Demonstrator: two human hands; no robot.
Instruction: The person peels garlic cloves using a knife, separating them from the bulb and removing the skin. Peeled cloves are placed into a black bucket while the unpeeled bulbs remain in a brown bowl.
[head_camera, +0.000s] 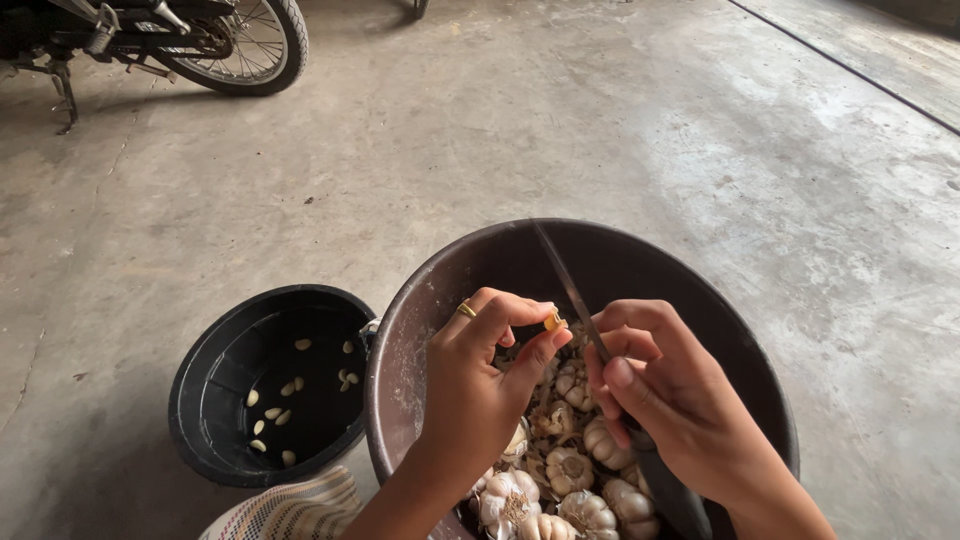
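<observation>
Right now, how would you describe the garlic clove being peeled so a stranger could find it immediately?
Start at the large brown basin full of whole garlic bulbs. Above them, the left hand pinches one small yellowish clove beside the knife blade. Unlike the peeled cloves in the black bucket, it is held in fingertips.

1. The motorbike (170, 40) is cut off by the top and left edges; only its rear wheel and part of the frame show.
2. The knife (572, 295) handle is hidden inside the right hand (680, 400).
3. The garlic clove (551, 320) is mostly covered by fingertips of the left hand (475, 395).
4. Many garlic bulbs (570, 470) lie hidden under both hands.
5. The striped cloth (290, 510) and the large basin (420, 300) run past the bottom edge.
</observation>
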